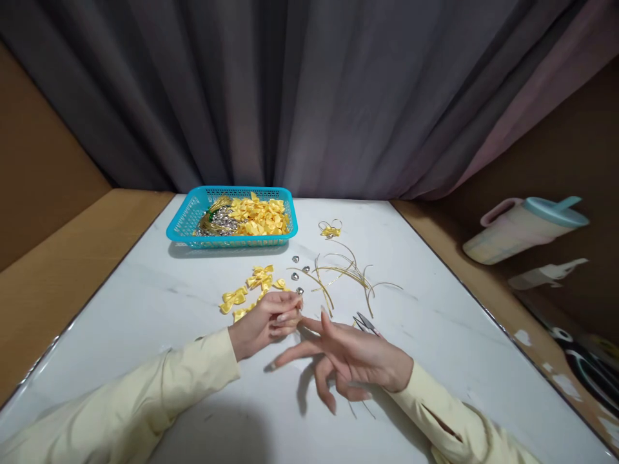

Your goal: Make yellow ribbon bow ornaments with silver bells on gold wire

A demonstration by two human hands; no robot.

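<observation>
My left hand is closed in a pinch, just right of several yellow satin bows. What it grips is hidden behind the fingers. A small silver bell shows right at its fingertips; whether it is held or lies behind them I cannot tell. Fingers spread, my right hand is open, and its forefinger reaches the left fingertips. Beyond the hands lie more silver bells and loose gold cords. A pair of scissors or snips is partly covered by my right hand.
A blue plastic basket at the back left holds yellow bows, silver bells and gold cords. A bow with a cord loop and bell lies at the back. On the right are a tumbler and a small squeeze bottle.
</observation>
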